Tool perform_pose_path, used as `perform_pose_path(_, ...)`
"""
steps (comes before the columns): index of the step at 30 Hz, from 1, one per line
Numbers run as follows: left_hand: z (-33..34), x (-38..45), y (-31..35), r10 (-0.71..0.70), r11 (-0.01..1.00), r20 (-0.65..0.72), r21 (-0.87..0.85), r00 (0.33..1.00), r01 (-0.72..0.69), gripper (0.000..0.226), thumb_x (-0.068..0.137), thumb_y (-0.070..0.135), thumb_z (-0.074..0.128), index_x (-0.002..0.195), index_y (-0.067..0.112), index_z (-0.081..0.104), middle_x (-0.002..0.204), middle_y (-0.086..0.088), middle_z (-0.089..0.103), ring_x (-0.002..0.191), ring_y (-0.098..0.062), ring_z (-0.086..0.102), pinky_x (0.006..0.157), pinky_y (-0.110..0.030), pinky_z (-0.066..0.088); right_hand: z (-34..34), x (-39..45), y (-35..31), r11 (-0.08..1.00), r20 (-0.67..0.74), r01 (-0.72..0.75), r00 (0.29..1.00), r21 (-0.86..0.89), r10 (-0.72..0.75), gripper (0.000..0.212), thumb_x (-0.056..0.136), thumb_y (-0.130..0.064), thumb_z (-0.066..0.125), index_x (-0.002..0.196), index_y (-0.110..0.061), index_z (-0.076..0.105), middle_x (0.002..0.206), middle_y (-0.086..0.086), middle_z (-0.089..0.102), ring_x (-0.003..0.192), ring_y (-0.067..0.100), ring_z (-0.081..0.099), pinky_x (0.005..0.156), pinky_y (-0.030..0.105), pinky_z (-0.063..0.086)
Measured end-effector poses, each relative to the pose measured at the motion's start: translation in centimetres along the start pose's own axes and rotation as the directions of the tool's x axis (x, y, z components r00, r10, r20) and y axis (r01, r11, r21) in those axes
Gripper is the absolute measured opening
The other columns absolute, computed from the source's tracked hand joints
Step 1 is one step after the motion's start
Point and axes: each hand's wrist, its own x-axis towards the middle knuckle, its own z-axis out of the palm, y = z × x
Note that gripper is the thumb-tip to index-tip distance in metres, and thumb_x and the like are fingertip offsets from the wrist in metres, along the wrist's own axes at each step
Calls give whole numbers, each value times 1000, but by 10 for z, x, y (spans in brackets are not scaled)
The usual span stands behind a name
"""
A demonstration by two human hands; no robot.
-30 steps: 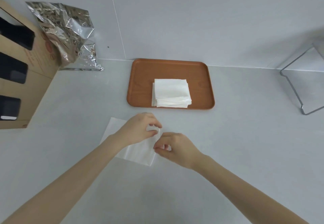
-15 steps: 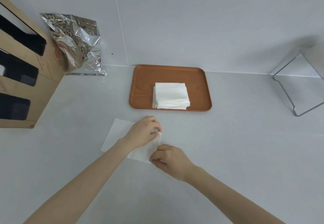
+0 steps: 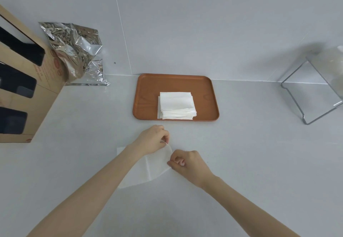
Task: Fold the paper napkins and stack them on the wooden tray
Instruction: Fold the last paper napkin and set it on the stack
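Nearest us, our two bare forearms reach in from the bottom edge and meet over one napkin (image 3: pixel 155 164) on the worktop (image 3: pixel 250 162); we judge this the sheet in hand, its fold begun but not finished. Our left hand (image 3: pixel 151 140) lies across the napkin's far part, fingers (image 3: pixel 165 138) pinched on its upper right corner, which is lifted off the surface; our right hand (image 3: pixel 188 164) sits just beside it, curled knuckles up, fingers nipping the right edge lower down. Between the two grips the edge bows upward, while the left part lies flat; a crease line runs down its middle.

Farther on, the tray (image 3: pixel 146 95) rests near the wall, apart from our hands; on it stands a stack (image 3: pixel 176 105) of folded napkins, slightly fanned at the near edge, so much seems done. We see no loose supply of unfolded napkins, so we cannot tell how many are left.
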Motion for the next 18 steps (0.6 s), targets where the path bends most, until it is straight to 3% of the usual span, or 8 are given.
perform_pose_path(2, -5, 0, -1, -32, 995, -58, -100, 998, 26, 7, 78, 6, 58, 80, 11, 63, 88, -7, 63, 88, -20, 58, 77, -31, 45, -9, 4, 2, 1000, -71, -19, 997, 16, 20, 4, 81, -11, 62, 85, -9, 63, 72, 4, 66, 64, 14, 54, 68, 27, 48)
perform_pose_path(6, -33, -4, 6, -96, 946, -233, -325, 968, 16, 16, 75, 5, 63, 72, 21, 59, 74, -2, 62, 71, -13, 59, 67, -19, 44, -45, 18, -4, 1000, -253, -6, 967, -10, 3, 25, 80, -9, 64, 105, -12, 59, 78, 8, 72, 62, 11, 57, 69, 24, 45)
perform_pose_path(8, -53, -11, 15, -113, 917, -319, -398, 941, -25, 16, 76, 5, 63, 75, 20, 60, 72, 4, 59, 60, 0, 54, 59, -5, 40, -69, 22, -14, 995, -359, 54, 930, -78, -79, 27, 79, -8, 67, 106, -9, 61, 78, 9, 75, 73, 12, 60, 66, 20, 41)
perform_pose_path(11, -78, -27, 32, -101, 892, -428, -438, 898, -108, 11, 76, 5, 66, 80, 15, 64, 73, 3, 60, 59, 0, 51, 57, -2, 39, -99, 22, -30, 957, -453, 162, 854, -239, -257, 13, 79, -12, 67, 92, -9, 67, 73, 10, 73, 67, 22, 66, 64, 29, 51)
perform_pose_path(14, -89, -50, 46, -64, 893, -522, -410, 851, -184, 7, 74, 5, 69, 75, 10, 65, 69, 6, 62, 57, -1, 50, 56, -4, 38, -116, 13, -38, 897, -442, 258, 800, -359, -406, 13, 81, -21, 57, 82, -13, 68, 69, 3, 69, 70, 16, 56, 61, 27, 45)
perform_pose_path(18, -69, -74, 41, -16, 918, -506, -350, 862, -188, 7, 71, 15, 71, 72, 20, 67, 72, 20, 65, 75, -3, 57, 64, -7, 39, -108, -8, -36, 890, -349, 328, 832, -317, -431, 6, 78, -15, 61, 78, -14, 67, 76, 1, 70, 76, 17, 59, 67, 27, 47)
